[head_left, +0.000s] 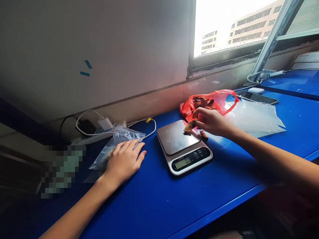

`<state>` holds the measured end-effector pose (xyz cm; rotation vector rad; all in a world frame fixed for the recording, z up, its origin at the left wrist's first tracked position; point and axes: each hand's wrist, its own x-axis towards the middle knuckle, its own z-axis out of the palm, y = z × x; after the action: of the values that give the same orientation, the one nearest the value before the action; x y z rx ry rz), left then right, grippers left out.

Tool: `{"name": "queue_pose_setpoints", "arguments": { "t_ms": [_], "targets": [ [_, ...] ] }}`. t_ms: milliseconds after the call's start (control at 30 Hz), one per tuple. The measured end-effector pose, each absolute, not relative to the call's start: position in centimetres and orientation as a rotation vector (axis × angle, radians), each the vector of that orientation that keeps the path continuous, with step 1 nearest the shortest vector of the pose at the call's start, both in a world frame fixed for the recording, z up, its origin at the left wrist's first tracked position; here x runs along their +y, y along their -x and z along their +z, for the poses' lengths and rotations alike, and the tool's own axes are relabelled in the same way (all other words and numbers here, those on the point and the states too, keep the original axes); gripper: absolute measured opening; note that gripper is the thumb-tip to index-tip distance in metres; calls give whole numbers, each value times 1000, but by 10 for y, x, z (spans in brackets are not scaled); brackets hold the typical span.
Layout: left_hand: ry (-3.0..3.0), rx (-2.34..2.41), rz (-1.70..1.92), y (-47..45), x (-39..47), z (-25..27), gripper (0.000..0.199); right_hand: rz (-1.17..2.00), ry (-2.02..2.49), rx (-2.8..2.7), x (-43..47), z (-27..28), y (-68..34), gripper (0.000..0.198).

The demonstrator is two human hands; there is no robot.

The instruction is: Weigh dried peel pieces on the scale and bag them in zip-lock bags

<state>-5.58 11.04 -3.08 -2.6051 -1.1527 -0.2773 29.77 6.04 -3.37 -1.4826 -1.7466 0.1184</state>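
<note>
At the frame's centre right, the right hand [211, 122] pinched a brown, curved, dry-looking piece [189, 126] over the white digital scale with a square metal plate [175, 137]. The display seemed to read 0.0, so likely no weight had registered; many brown pieces [203, 102] remained in the translucent red plastic bag [185, 109]. The held piece's long axis ran lower left to upper right, its free end pointing lower left. The left hand [124, 159] lay palm down, fingers slightly spread, on a clear plastic bag [102, 155].

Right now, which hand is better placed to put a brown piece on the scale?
Right, I'd say: the right hand already pinches a brown piece at the edge of the scale's plate. The left hand lies on a clear bag.
</note>
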Motion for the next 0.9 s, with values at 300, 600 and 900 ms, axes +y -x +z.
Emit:
{"name": "queue_pose_setpoints", "arguments": {
  "t_ms": [300,600,900],
  "targets": [
    [2589,-1142,-239,55,110,-30,41,154,1428,-1791,58,-33,-292,16],
    [2583,-1116,-220,56,111,-30,44,187,1282,-1987,54,-30,-284,16],
    [2577,-1103,-230,58,113,-32,44,55,1168,-2056,54,-34,-285,16]
  ]
}}
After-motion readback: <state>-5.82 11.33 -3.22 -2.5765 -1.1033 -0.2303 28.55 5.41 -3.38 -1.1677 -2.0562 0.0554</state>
